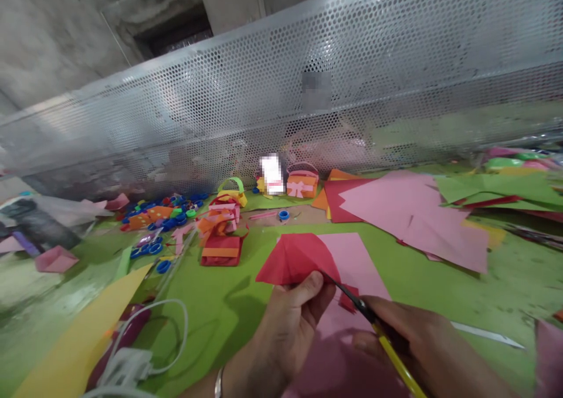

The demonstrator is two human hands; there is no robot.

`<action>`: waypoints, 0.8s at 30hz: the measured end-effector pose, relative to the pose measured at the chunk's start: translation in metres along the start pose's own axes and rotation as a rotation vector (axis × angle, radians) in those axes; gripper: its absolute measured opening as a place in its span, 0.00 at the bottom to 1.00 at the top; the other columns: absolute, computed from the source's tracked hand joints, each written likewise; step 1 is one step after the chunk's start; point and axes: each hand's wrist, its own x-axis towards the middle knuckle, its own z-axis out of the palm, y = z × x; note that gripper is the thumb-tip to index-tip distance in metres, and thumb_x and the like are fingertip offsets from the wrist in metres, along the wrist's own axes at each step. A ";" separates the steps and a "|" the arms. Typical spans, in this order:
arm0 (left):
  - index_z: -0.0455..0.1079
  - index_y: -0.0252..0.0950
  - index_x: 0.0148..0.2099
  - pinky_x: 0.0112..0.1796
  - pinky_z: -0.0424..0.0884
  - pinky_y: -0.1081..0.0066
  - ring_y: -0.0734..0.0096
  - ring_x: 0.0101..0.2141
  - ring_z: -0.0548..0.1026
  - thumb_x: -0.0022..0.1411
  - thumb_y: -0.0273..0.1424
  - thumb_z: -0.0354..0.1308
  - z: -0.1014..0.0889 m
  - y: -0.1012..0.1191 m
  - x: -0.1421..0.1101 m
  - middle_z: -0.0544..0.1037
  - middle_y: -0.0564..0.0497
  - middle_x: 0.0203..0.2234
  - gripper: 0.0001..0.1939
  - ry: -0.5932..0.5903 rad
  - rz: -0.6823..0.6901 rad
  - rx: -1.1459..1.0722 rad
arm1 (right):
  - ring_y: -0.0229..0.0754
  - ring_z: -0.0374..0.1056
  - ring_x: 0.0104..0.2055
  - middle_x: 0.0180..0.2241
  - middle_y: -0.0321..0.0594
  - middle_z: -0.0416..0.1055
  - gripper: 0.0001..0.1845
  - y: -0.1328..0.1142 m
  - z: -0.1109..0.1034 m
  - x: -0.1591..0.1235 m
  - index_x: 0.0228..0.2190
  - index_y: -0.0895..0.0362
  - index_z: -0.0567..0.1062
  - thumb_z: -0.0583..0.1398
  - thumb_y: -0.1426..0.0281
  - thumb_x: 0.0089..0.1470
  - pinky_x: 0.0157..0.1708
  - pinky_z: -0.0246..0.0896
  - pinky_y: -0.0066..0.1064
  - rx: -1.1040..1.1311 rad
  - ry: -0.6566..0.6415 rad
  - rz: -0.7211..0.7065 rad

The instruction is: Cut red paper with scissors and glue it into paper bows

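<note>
My left hand (295, 313) pinches the lower edge of a folded red paper piece (299, 257) between thumb and fingers. The paper is held up above the table and has a curved right edge. My right hand (409, 333) is closed around scissors (387, 348) with dark blades and a yellow handle. Their tip meets the red paper beside my left fingertips. Beneath both hands lies a pink paper sheet (352, 251). A small red scrap (349, 299) is by the scissor blades.
Small paper bags (221, 250) stand ahead, with blue-rimmed pieces (162, 266) to their left. Pink sheets (409, 204) are stacked to the right. A white cable and plug (132, 363) and yellow paper (83, 339) lie at left. A perforated metal screen (246, 87) borders the table.
</note>
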 end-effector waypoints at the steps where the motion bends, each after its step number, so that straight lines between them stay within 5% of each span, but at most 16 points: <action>1: 0.74 0.29 0.25 0.31 0.79 0.78 0.74 0.26 0.79 0.52 0.12 0.60 0.000 0.000 0.000 0.80 0.49 0.23 0.10 0.000 -0.001 0.002 | 0.40 0.69 0.24 0.24 0.35 0.74 0.15 0.001 0.000 -0.001 0.27 0.52 0.71 0.57 0.55 0.58 0.24 0.60 0.26 0.000 0.001 0.007; 12: 0.75 0.28 0.26 0.28 0.77 0.79 0.76 0.24 0.77 0.53 0.13 0.61 -0.001 0.002 0.000 0.79 0.49 0.23 0.08 0.023 -0.028 0.032 | 0.37 0.63 0.18 0.17 0.32 0.69 0.20 0.005 0.001 0.001 0.21 0.53 0.68 0.59 0.52 0.53 0.17 0.52 0.26 -0.010 0.031 0.059; 24: 0.76 0.30 0.28 0.20 0.66 0.86 0.81 0.22 0.74 0.41 0.23 0.73 -0.015 -0.003 0.005 0.77 0.52 0.21 0.10 -0.058 -0.077 0.156 | 0.40 0.68 0.23 0.22 0.37 0.73 0.26 0.003 0.015 0.000 0.27 0.53 0.74 0.50 0.47 0.58 0.23 0.59 0.29 0.020 0.158 0.027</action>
